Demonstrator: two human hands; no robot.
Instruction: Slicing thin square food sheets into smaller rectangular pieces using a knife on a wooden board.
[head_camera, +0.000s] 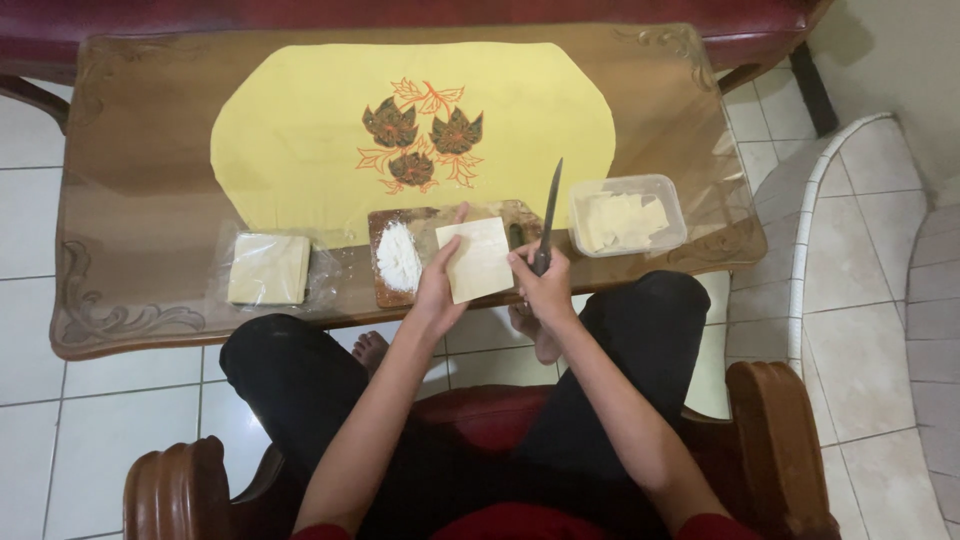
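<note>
My left hand holds up a pale square dough sheet by its left edge, above a small wooden cutting board. A mound of white flour lies on the left part of that board. My right hand grips a knife by its dark handle, blade pointing away from me, and its fingers touch the sheet's lower right edge.
A clear plastic tub of cut dough pieces sits right of the board. A stack of square sheets in a plastic bag lies to the left. The glass-topped wooden table carries a yellow embroidered mat. I sit in a red wooden-armed chair.
</note>
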